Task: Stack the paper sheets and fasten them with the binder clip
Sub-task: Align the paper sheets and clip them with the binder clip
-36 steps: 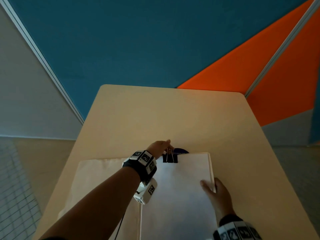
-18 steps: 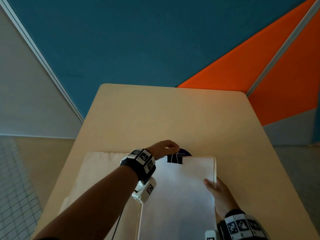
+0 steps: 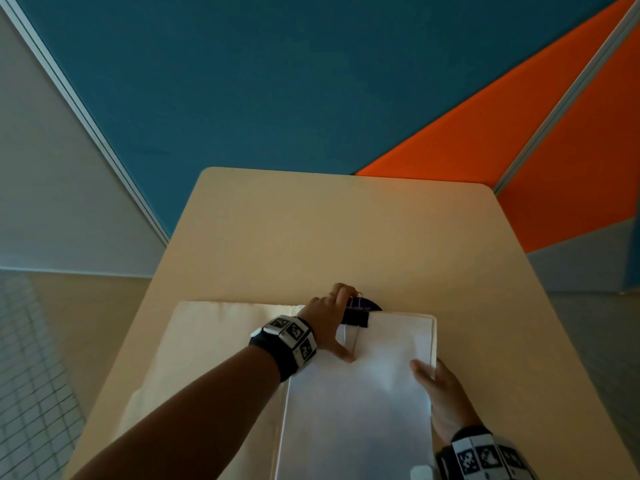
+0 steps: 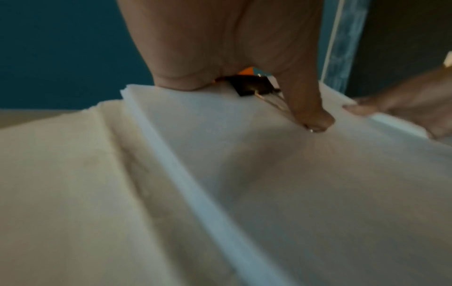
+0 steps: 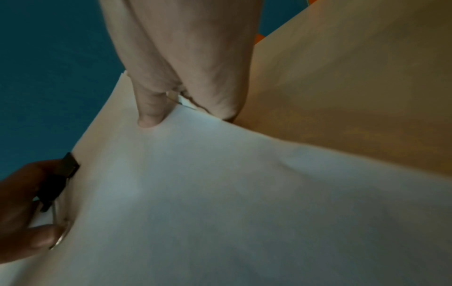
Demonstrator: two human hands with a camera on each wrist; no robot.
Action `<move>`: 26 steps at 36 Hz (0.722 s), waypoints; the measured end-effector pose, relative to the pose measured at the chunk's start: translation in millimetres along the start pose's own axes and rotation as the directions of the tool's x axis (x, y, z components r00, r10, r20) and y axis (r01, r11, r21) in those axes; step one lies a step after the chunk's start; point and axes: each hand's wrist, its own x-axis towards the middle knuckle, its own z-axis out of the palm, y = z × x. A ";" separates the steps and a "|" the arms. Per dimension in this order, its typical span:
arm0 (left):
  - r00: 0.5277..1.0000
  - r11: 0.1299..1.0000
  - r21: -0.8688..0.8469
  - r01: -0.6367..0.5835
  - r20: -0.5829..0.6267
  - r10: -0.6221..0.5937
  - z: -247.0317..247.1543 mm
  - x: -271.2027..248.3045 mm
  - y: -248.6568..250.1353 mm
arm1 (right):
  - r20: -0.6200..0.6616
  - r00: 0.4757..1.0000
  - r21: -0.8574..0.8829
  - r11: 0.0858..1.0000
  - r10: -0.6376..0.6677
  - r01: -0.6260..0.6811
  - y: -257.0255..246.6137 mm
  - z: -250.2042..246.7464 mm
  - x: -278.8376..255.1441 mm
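A white paper stack [image 3: 360,410] lies on the table's near half. A black binder clip [image 3: 356,319] sits on its far edge. My left hand [image 3: 329,320] grips the clip: the thumb [image 4: 313,116] presses one wire handle flat onto the top sheet, and the fingers curl over the clip's far side. In the left wrist view the clip [image 4: 252,88] shows beneath the palm. My right hand [image 3: 440,389] pinches the stack's right edge, thumb [image 5: 149,112] on top and fingers beneath. The right wrist view shows the clip [image 5: 66,174] at the left, partly covered by the left hand [image 5: 22,203].
A cream cloth-like sheet [image 3: 214,341] lies under and left of the stack. A dark round disc [image 3: 367,304] peeks out behind the clip. The beige table [image 3: 346,237] stretches bare to its far edge. Blue and orange partition panels stand behind it.
The clip's wire handle, upright before, now lies folded flat on the top sheet under my left thumb. The right hand has stayed on the stack's right edge.
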 end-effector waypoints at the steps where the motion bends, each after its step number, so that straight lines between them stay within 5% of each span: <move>1: 1.000 1.000 -0.011 0.006 -0.010 -0.006 2.1 0.8 -0.3 | 0.014 1.000 0.015 1.000 -0.006 0.006 -1.3 0.7 -1.4; 13: 0.990 0.991 -0.133 -0.021 0.133 0.039 -16.4 4.9 9.1 | -0.031 0.999 -0.012 1.000 -0.025 0.024 -6.0 2.1 -12.1; 19: 0.944 0.999 0.033 -0.004 0.331 -0.008 -38.2 11.5 16.3 | -0.049 0.998 -0.064 0.998 -0.026 0.023 -12.5 10.9 -19.7; 26: 0.911 0.997 -0.003 0.074 0.406 -0.067 -44.6 13.7 16.8 | -0.047 0.999 -0.125 0.992 -0.021 0.015 -14.2 13.9 -23.1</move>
